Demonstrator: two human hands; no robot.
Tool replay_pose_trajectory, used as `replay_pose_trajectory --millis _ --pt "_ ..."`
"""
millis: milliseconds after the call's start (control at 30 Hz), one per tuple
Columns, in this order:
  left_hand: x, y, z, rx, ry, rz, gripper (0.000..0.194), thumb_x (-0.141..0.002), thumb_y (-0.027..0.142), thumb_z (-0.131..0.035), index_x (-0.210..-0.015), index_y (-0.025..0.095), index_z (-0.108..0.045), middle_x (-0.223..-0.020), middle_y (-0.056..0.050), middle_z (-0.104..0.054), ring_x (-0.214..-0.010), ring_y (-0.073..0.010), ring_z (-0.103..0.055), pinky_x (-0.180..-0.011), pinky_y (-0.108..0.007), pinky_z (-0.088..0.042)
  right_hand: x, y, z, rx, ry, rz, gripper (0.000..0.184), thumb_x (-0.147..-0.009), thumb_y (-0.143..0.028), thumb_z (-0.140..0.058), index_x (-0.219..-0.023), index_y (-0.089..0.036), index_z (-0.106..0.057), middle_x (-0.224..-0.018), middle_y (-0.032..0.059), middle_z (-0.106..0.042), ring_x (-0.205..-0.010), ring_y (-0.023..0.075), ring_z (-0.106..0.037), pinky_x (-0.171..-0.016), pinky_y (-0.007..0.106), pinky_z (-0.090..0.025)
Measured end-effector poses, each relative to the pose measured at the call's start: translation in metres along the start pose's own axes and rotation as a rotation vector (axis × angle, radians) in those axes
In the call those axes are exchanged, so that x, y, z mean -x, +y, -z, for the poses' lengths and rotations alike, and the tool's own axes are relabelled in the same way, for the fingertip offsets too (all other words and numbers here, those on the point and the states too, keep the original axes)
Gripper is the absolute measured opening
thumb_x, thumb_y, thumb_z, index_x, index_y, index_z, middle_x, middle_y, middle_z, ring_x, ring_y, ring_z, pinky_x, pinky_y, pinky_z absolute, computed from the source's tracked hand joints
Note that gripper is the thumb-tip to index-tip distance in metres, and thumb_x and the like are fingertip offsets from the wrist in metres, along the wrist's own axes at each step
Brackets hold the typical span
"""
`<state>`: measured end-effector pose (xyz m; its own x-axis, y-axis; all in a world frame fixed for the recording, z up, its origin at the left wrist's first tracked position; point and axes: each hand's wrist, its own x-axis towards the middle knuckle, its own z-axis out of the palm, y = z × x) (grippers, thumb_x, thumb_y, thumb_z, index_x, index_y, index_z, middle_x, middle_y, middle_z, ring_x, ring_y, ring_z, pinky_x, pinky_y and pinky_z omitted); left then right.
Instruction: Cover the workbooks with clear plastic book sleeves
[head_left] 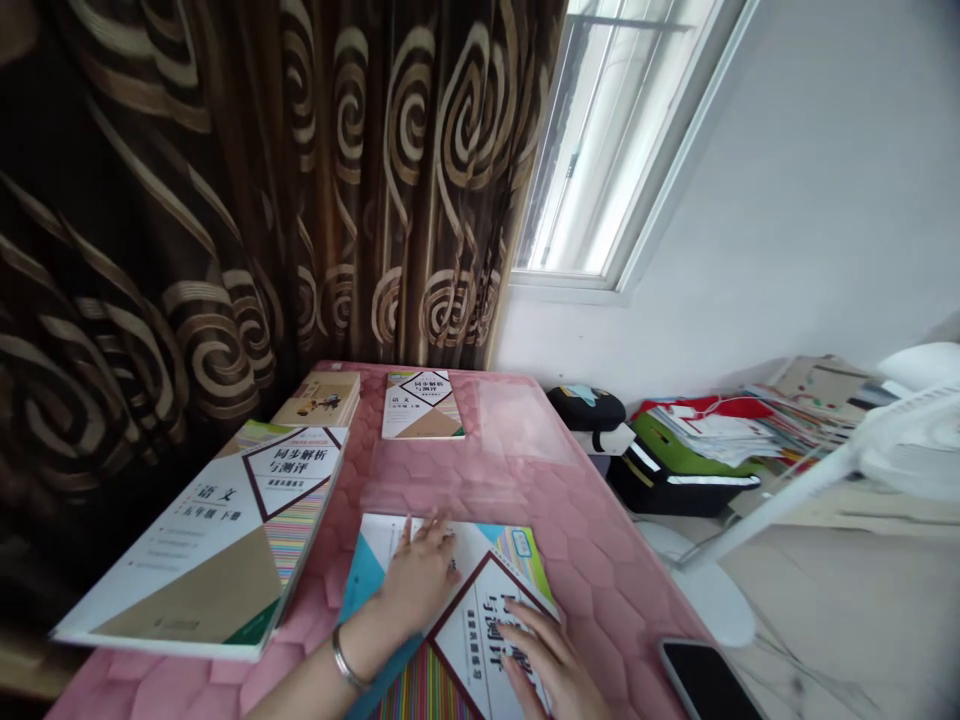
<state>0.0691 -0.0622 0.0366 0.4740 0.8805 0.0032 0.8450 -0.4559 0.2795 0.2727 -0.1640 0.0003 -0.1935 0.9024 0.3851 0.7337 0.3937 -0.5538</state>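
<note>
The pink bench extends beneath both grips. To the left of your left grip lies the thick book stack. The central book lies flat directly under both grips; your left grip is spread wide on its cover, and your right grip rests on it with fingers apart. Beyond your left grip are the far book and, farther left, the tan book. The phone is right of your right grip. A silver bangle encircles your left wrist.
</note>
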Motion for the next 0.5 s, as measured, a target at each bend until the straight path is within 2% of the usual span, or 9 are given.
replay_pose_trajectory --millis 67,133,267,367,500 --pt "0.012 -0.015 -0.004 -0.003 -0.035 0.029 0.054 -0.092 0.040 -0.046 -0.144 0.025 -0.044 -0.156 -0.006 -0.034 -0.147 -0.0271 -0.022 -0.119 -0.056 -0.015 -0.006 0.011 0.001 0.096 -0.100 0.017 0.037 -0.093 -0.041 -0.051 -0.125 -0.029 -0.065 -0.138 0.0071 -0.057 -0.127 0.0243 -0.053 -0.103 0.036 -0.049" --pt "0.016 -0.031 -0.006 -0.014 -0.065 0.044 0.060 -0.093 0.047 -0.045 -0.149 0.027 -0.034 -0.158 -0.005 -0.028 -0.148 -0.0284 -0.017 -0.118 -0.059 -0.012 -0.009 0.017 -0.001 0.161 -0.200 -0.037 0.044 -0.093 -0.043 -0.050 -0.135 -0.031 -0.056 -0.149 0.0047 -0.045 -0.137 0.0268 -0.042 -0.109 0.044 -0.043" --pt "0.015 -0.048 -0.013 -0.054 -0.059 0.034 0.062 -0.095 0.055 -0.034 -0.152 0.032 -0.025 -0.161 -0.003 -0.020 -0.148 -0.0283 -0.014 -0.118 -0.058 -0.010 -0.010 0.023 -0.011 0.252 -0.342 -0.142 0.051 -0.093 -0.047 -0.048 -0.143 -0.035 -0.044 -0.157 0.0001 -0.031 -0.145 0.0302 -0.024 -0.116 0.055 -0.029" --pt "0.014 -0.050 -0.020 -0.080 -0.030 0.023 0.063 -0.095 0.058 -0.027 -0.152 0.031 -0.024 -0.161 -0.004 -0.018 -0.148 -0.0284 -0.015 -0.118 -0.056 -0.009 -0.008 0.024 -0.014 0.281 -0.364 -0.155 0.053 -0.095 -0.048 -0.043 -0.146 -0.036 -0.038 -0.159 -0.0012 -0.025 -0.147 0.0297 -0.017 -0.117 0.056 -0.025" --pt "0.015 -0.050 -0.025 -0.095 0.018 0.003 0.063 -0.095 0.058 -0.028 -0.152 0.030 -0.025 -0.160 -0.005 -0.022 -0.147 -0.0284 -0.018 -0.118 -0.056 -0.011 -0.007 0.024 -0.014 0.287 -0.343 -0.127 0.052 -0.096 -0.049 -0.042 -0.146 -0.036 -0.038 -0.159 -0.0008 -0.025 -0.147 0.0286 -0.019 -0.117 0.054 -0.024"
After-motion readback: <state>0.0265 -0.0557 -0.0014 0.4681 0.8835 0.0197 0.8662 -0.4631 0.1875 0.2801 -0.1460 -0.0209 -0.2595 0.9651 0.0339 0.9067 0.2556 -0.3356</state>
